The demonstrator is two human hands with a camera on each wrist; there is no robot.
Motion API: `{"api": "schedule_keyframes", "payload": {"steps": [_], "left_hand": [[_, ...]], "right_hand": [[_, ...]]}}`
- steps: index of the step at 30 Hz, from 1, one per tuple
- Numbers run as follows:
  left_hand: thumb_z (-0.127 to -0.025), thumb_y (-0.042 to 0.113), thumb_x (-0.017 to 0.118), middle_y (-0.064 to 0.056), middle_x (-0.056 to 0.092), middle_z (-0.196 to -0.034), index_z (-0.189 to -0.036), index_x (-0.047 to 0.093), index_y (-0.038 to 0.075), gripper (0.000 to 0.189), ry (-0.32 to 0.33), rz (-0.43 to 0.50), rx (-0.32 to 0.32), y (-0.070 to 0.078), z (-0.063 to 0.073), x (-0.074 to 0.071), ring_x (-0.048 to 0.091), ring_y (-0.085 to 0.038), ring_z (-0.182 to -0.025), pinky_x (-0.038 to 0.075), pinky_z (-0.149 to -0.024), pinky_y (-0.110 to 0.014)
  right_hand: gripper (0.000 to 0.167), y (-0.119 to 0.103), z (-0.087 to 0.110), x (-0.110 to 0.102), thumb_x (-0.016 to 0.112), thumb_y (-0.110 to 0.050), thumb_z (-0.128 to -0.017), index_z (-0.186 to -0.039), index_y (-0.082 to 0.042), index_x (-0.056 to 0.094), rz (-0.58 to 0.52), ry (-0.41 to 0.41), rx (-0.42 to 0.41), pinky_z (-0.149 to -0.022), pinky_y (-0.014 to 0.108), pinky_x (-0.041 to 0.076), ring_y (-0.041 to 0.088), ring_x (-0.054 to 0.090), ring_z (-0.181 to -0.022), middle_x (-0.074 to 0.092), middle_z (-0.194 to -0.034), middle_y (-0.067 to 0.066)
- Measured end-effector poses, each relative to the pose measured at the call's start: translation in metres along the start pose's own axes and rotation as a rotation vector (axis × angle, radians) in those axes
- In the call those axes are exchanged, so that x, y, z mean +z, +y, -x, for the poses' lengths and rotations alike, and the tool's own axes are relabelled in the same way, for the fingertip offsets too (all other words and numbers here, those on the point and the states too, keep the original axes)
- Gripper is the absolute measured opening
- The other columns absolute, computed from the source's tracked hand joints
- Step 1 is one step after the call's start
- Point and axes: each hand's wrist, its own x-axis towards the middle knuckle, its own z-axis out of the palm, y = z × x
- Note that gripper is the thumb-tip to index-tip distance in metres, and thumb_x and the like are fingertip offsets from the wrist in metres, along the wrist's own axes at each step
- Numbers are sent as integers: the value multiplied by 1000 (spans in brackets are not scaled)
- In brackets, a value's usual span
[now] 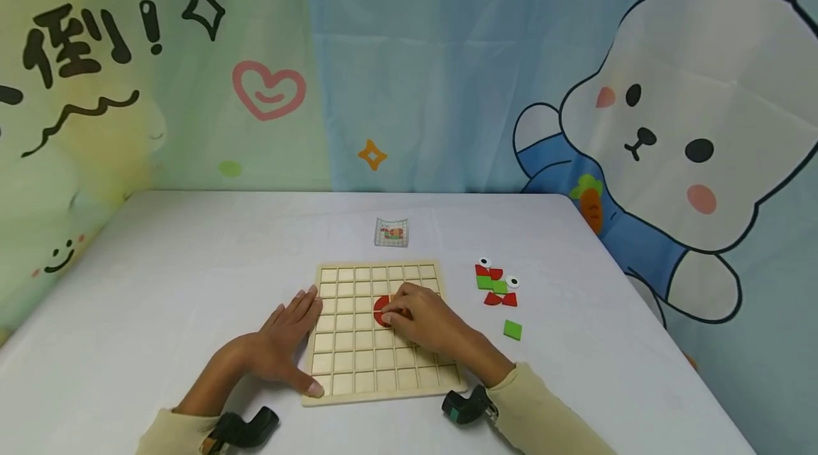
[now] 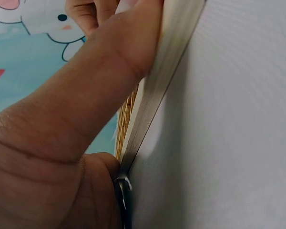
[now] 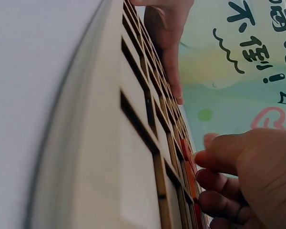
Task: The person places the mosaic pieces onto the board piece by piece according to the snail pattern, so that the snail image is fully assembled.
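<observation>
A light wooden grid board (image 1: 345,398) lies on the table. My left hand (image 1: 281,338) rests along its left side, fingers spread, with the thumb (image 2: 119,52) over the front left corner. My right hand (image 1: 422,316) is over the middle of the board, its fingers curled. Its thumb and forefinger pinch at a red piece (image 1: 378,314) with a curved edge, set among the cells. In the right wrist view those fingertips meet red pieces (image 3: 185,149) and an orange piece (image 3: 190,179) in the grid. The hand hides part of these pieces.
Right of the board lie several red curved pieces (image 1: 492,299), green squares (image 1: 513,329) and round eye pieces (image 1: 513,282). A small printed picture card (image 1: 391,233) lies behind the board. A cartoon-printed curtain (image 1: 422,86) hangs behind the white table (image 1: 192,263).
</observation>
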Motion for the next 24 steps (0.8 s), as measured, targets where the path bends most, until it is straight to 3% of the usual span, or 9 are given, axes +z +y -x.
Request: {"api": "schedule_keyframes", "payload": {"steps": [10,15,24], "left_hand": [[-64,60,83,-24,-8,-159,-152,5,-7,136,9,2,-10,3,1,0,-8,-42,-145,2,-111,-62],[-64,61,83,-24,-7,-159,-153,5,-7,136,10,-3,-20,4,1,1,-7,-41,-145,2,-111,-62],[-63,60,83,-24,-7,-159,-153,5,-7,136,3,0,-28,4,1,0,-7,-41,-145,2,-111,-61]], "right_hand": [[17,4,1,-11,65,-14,-95,-106,-7,76,-22,49,-34,-67,26,48,8,54,-79,60,-91,-6],[17,10,6,-19,67,-13,-93,-106,-6,76,-15,62,8,-72,28,48,9,56,-82,62,-93,-6],[18,21,23,-34,68,-13,-93,-109,-9,76,1,69,150,-66,24,48,9,52,-77,60,-91,-9]]}}
